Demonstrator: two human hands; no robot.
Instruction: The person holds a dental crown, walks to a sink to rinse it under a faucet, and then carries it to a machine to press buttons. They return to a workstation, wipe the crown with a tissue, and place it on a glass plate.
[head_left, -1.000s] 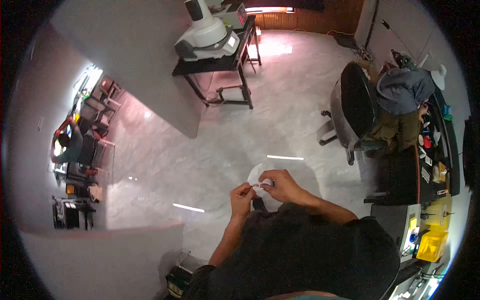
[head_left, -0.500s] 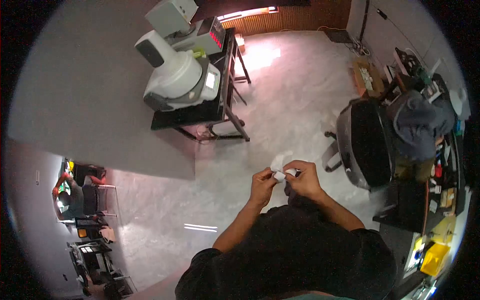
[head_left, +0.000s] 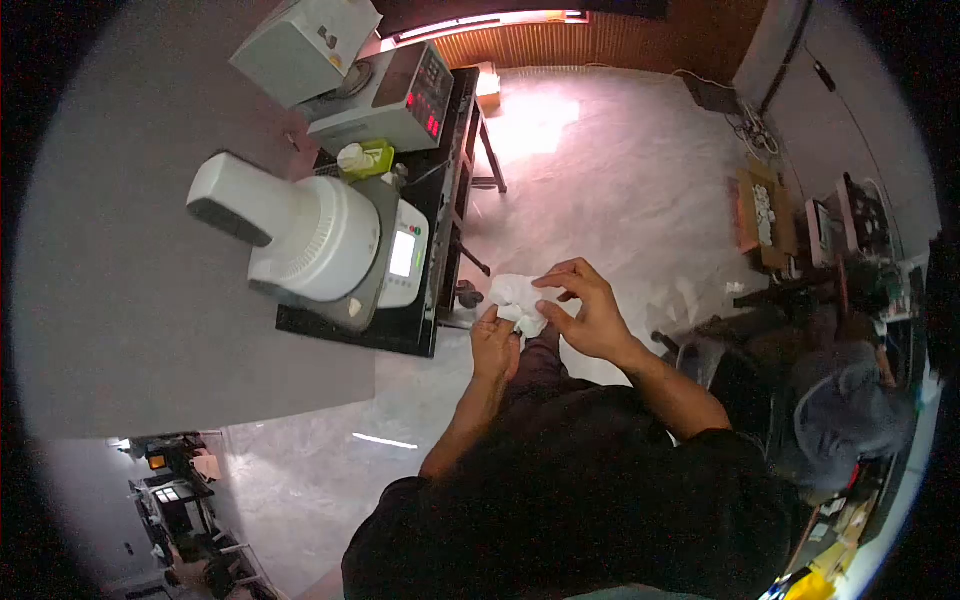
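Note:
A crumpled white tissue [head_left: 518,295] is spread between my two hands, in front of my body and above the floor. My left hand [head_left: 494,347] grips its lower left edge, with the thumb and fingers drawn together. My right hand [head_left: 590,312] comes in from the right, its thumb and fingertips curled against the tissue's right side. The folds hide some of the fingertips, and whether anything lies inside the tissue cannot be seen.
Left ahead, a black table [head_left: 400,335] carries a white domed machine [head_left: 320,235] with a lit screen, a grey control box [head_left: 400,100] with red digits and a green tray [head_left: 375,158]. An office chair [head_left: 720,375] and a person in a dark hooded top [head_left: 850,415] are at right. A cardboard box [head_left: 765,220] stands on the floor.
My body has moved forward, so the table and machines are nearer. The tissue, bunched small between my fingertips before, now spreads wider. My right fingers are more spread.

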